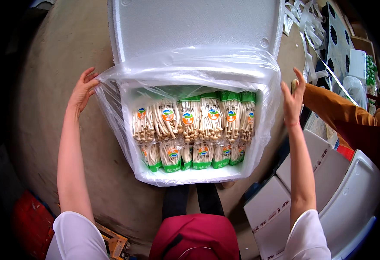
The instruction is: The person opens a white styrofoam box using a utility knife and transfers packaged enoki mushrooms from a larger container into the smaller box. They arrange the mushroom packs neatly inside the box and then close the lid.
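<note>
In front of me is a white foam box [190, 178] with a clear plastic liner bag [190, 60] spread over its rim. Inside lie two rows of bagged mushrooms [211, 117] with green bands and printed packs. My left hand [85, 87] is at the liner's upper left corner, its thumb and fingers pinching the film. On the other side, my right hand [294, 97] is raised beside the liner's right edge with thumb and fingers spread; no film shows between them. Beyond the box a white foam lid or panel [196, 26] extends away from me.
Taped white foam boxes [271, 214] and a foam lid [352, 201] stand at the lower right. Another person's leg [336, 100] is close to my right hand. Loose white strapping [310, 29] lies at upper right. A red crate [34, 224] is at lower left.
</note>
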### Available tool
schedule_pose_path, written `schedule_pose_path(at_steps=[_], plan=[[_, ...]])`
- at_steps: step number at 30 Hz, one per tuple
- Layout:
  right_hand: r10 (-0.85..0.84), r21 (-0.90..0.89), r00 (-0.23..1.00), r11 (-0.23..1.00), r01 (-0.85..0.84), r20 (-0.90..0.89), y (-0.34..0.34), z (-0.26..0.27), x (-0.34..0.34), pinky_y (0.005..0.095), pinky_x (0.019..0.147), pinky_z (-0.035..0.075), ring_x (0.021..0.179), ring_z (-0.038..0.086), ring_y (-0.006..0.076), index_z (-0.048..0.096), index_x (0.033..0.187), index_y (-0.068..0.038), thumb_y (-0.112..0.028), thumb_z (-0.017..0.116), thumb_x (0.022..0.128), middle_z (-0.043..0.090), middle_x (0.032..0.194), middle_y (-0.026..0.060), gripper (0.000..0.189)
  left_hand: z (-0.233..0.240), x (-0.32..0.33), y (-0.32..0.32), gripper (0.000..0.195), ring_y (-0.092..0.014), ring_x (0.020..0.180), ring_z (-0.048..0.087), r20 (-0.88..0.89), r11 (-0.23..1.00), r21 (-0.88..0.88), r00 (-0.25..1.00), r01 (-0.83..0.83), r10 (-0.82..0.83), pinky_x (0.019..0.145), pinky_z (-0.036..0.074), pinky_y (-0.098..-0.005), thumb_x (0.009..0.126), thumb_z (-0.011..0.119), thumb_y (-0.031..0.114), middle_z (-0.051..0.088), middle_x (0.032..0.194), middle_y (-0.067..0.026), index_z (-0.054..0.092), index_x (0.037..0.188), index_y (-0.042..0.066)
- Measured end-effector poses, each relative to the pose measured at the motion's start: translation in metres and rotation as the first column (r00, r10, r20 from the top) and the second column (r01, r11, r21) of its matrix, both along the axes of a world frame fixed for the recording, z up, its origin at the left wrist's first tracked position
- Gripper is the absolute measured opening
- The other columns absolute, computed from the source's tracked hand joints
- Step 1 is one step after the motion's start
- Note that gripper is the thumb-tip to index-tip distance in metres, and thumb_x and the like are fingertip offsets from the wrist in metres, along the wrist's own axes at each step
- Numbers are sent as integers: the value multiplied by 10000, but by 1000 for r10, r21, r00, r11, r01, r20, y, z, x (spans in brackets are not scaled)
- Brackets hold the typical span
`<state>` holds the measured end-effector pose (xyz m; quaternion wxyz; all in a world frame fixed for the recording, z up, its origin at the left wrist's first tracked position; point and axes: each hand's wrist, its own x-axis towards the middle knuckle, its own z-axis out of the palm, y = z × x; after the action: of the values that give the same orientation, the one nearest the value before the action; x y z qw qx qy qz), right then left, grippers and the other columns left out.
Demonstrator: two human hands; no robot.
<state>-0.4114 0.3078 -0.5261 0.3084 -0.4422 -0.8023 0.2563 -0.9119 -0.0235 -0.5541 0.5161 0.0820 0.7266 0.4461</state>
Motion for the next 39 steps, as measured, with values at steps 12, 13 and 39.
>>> schedule_pose_path(at_steps=[12, 13, 39], plan=[[492, -55, 558, 780, -623, 668, 14, -19, 33, 394, 927, 412, 1140, 480, 285, 579, 1184, -182, -129, 680, 760, 478, 1269, 78, 439, 2, 92, 63, 267, -192, 1041, 542, -785, 258, -409, -193, 875, -588, 960, 384, -353, 724, 612, 55, 624, 977, -54, 659, 982, 105], [597, -280, 685, 802, -528, 417, 31, -10, 33, 369, 867, 461, 1047, 548, 278, 600, 1152, -128, -95, 651, 780, 547, 1167, 100, 377, 4, 89, 70, 230, -183, 1005, 565, -654, 430, -301, 144, 851, -743, 929, 412, -341, 755, 606, 59, 639, 974, -61, 662, 978, 76], [139, -248, 678, 967, 66, 722, -113, -50, 13, 465, 743, 485, 923, 581, 392, 473, 1023, 5, -159, 622, 800, 577, 976, 221, 315, -5, 218, -52, 720, -360, 1301, 370, -672, 779, -353, 439, 519, -597, 1036, 381, -416, 678, 601, 42, 375, 1402, -198, 379, 1363, 48]])
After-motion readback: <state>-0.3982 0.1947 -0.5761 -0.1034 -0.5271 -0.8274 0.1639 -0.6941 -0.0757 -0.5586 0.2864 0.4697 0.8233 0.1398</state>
